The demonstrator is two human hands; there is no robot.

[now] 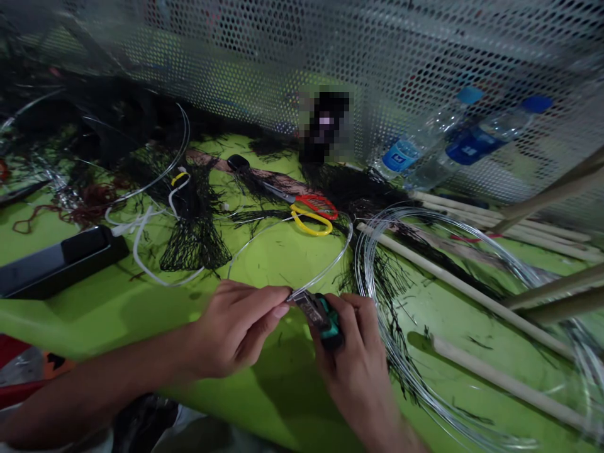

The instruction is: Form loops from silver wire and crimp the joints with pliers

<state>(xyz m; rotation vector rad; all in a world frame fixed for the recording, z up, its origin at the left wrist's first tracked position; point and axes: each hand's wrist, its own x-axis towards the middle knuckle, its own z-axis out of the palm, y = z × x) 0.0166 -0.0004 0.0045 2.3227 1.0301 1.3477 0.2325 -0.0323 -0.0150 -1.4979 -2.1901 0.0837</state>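
My left hand (pixel 240 324) pinches the end of a looped metal wire (pixel 330 264) between thumb and forefinger. In my right hand (pixel 356 352) is a pair of pliers (pixel 321 318) with green and black handles, the fingers wrapped round them. The jaws of the pliers meet the wire just right of my left fingertips. From there the wire curves up and back into a loop above the green tabletop (pixel 278 267). Scissors (pixel 314 214) with red and yellow handles lie behind that loop. What the jaws grip exactly is too small to tell.
A large wire coil (pixel 372 264) lies at right, among wooden sticks (pixel 448 277). Two water bottles (pixel 401 154) lean on the perforated metal panel (pixel 264 69). Black netting (pixel 195 233), a white cable (pixel 139 245) and a dark box (pixel 61 258) are at left.
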